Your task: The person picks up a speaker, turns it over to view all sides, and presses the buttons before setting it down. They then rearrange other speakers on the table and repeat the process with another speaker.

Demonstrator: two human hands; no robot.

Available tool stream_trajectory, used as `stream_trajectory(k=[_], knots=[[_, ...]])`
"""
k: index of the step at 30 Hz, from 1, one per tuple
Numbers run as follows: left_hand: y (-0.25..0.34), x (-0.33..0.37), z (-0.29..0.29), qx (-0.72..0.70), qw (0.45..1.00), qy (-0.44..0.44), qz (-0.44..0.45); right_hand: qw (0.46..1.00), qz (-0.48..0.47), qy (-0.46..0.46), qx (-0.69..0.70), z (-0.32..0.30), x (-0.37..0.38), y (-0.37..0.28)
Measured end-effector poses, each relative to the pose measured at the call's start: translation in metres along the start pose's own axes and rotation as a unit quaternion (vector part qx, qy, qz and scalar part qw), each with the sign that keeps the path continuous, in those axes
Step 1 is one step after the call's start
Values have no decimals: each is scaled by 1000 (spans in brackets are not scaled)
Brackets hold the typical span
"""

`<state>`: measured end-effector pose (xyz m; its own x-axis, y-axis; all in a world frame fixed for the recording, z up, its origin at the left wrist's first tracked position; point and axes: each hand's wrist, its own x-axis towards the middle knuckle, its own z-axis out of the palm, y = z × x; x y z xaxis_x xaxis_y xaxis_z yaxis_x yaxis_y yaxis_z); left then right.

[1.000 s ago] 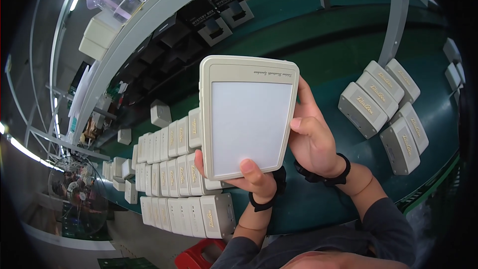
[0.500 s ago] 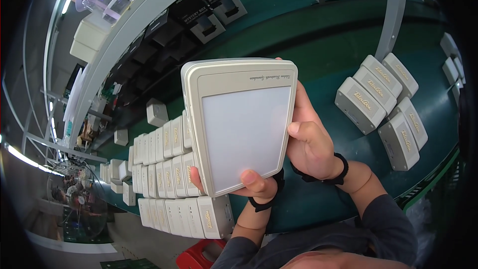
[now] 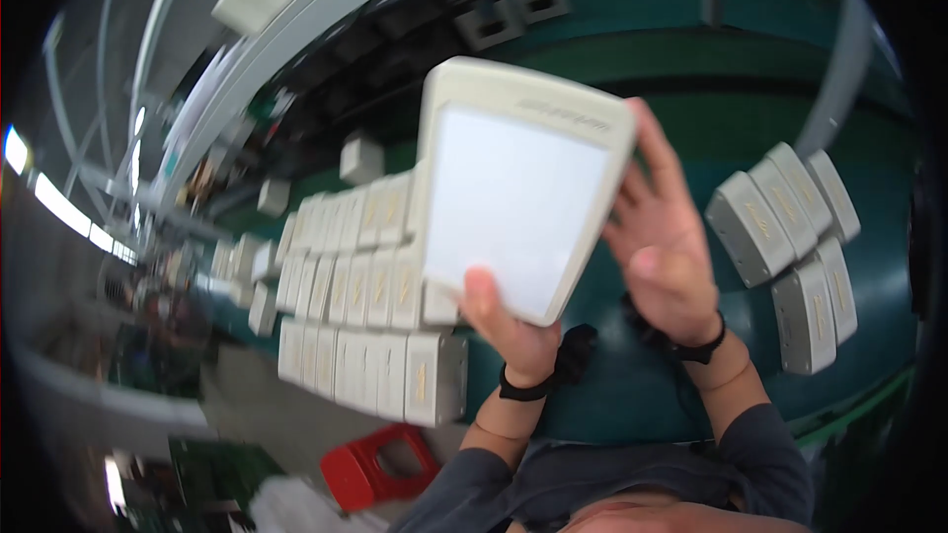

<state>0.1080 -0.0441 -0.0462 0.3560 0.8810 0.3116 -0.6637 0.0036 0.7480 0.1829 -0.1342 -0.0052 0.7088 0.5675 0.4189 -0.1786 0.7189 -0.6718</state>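
Observation:
My left hand [image 3: 518, 336] grips the lower edge of a cream speaker [image 3: 518, 202], its thumb lying over the blank white front panel. The speaker is held tilted above the green table, panel facing me. Beside its right edge is my right hand [image 3: 676, 247], palm showing and fingers apart. Its fingertips reach the upper right corner; whether they touch it I cannot tell. The speaker's back and most of my left fingers are hidden. Both wrists carry black bands.
Rows of cream speakers [image 3: 370, 375] fill the left of the green table [image 3: 563, 415]. A smaller group of cream speakers [image 3: 760, 227] sits at the right. Dark boxes [image 3: 489, 25] stand under a grey shelf rail [image 3: 326, 5]. A red stool [image 3: 360, 479] is on the floor.
My right hand has let its thumb off the speaker's edge and opened. The speaker has tilted clockwise and moved a little up and right in view. The whole view has shifted and blurred.

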Motion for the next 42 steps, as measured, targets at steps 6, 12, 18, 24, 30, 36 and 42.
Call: stream_trajectory(k=[6, 12, 18, 24, 30, 36, 42], knots=[[66, -11, -63, -73, 977, 7, -201, 994, -78, -32, -72, 11, -7, 11], [166, -21, -184, 21, 993, 112, -45, 967, -73, -96, -224, -7, -20, 23], [251, 40, -346, 82, 972, 208, 75, 935, 83, -168, -301, 9, -53, 73], [272, 146, -478, 33, 968, 249, 11, 646, 98, -423, -628, -12, -117, 105], [255, 250, -546, 2, 942, 323, -88, 526, 152, -490, -678, -17, -187, 107], [228, 329, -586, 28, 925, 359, -118, 513, 163, -429, -725, -29, -204, 129], [212, 381, -606, -13, 926, 337, -170, 500, 161, -407, -748, -48, -221, 132]])
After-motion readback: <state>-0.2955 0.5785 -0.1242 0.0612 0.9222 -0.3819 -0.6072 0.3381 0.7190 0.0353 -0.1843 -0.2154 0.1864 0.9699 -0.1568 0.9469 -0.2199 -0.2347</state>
